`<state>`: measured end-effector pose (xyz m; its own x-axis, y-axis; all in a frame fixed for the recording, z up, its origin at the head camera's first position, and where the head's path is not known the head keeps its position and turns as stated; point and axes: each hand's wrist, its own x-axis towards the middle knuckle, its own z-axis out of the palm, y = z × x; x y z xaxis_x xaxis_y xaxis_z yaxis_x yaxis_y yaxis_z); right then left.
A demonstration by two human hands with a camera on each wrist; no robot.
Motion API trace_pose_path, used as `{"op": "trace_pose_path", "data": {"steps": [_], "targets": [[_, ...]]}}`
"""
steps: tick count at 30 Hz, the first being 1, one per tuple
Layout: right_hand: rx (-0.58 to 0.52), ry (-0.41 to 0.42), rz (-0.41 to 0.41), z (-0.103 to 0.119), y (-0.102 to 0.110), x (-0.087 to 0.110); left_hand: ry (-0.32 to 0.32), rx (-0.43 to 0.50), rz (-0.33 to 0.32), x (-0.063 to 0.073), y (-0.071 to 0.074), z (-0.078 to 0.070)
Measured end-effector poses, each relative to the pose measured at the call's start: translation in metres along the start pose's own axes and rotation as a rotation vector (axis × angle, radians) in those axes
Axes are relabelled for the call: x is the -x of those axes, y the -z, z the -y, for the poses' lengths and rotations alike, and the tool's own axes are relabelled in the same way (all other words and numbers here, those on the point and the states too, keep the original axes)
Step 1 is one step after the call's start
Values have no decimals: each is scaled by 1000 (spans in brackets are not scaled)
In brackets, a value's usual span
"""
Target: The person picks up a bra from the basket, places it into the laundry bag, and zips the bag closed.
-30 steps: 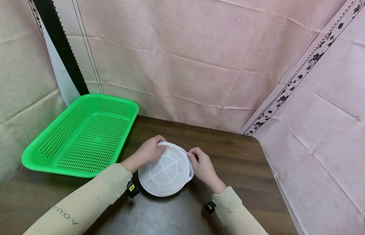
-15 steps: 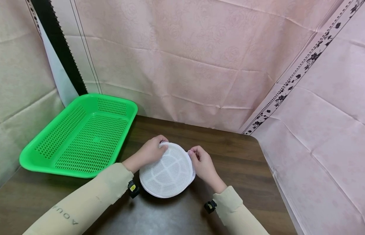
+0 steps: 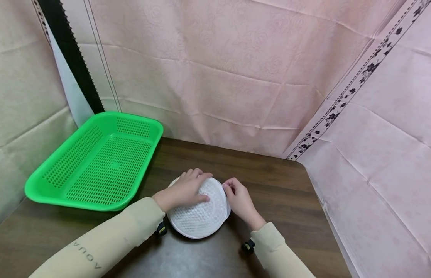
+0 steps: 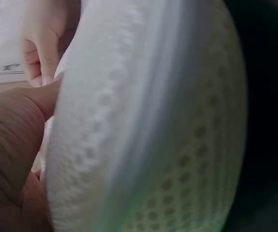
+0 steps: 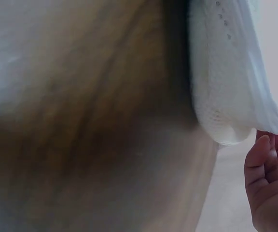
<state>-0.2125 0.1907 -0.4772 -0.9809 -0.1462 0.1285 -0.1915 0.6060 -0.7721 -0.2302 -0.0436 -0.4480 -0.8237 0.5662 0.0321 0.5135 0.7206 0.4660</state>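
Note:
A round white mesh laundry bag (image 3: 201,216) lies over the table, its rim toward the right hand. My left hand (image 3: 187,189) rests across the bag's upper left, thumb and fingers spread over the mesh. In the left wrist view, the thumb (image 4: 42,99) lies against the bag's face and its mesh side wall (image 4: 177,169) bulges close to the camera. At the bag's right edge, my right hand (image 3: 239,197) pinches the rim with thumb and index finger. The right wrist view shows the right hand (image 5: 274,179) right at the bag's edge; what lies between the fingertips is hidden.
A green perforated plastic basket (image 3: 139,185) stands at the left on the brown wooden table (image 3: 278,185). Pale pink floral cloth (image 3: 215,77) hangs behind the table and along both sides.
My left hand has let go of the bag's upper rim and shifted right and down over it, fingers spreading. The right hand keeps its pinch; the bag has shifted slightly right and toward me.

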Motion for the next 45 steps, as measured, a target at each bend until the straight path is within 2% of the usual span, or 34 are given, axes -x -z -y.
{"op": "trace_pose_path", "data": {"steps": [5,10,17,21,26,33,36,40,45], "targets": [[37,17,15,-4,-4,2,-23,5,32,-1,-7,6],[34,28,28,-2,-5,2,-30,40,43,0,-7,11],[29,24,36,0,-6,1,25,116,64,-1,-9,22],[30,28,33,1,-7,1,41,137,71,-1,-10,23],[38,21,18,3,-8,1,32,124,45,-1,-8,16],[47,26,14,4,-10,1,-28,27,-1,-3,-13,11],[59,39,8,4,-10,1,-32,35,1,-3,-13,13],[53,16,11,6,-11,1,-27,64,2,-1,-13,14],[42,25,15,7,-13,0,-13,98,-30,0,-17,15]]}}
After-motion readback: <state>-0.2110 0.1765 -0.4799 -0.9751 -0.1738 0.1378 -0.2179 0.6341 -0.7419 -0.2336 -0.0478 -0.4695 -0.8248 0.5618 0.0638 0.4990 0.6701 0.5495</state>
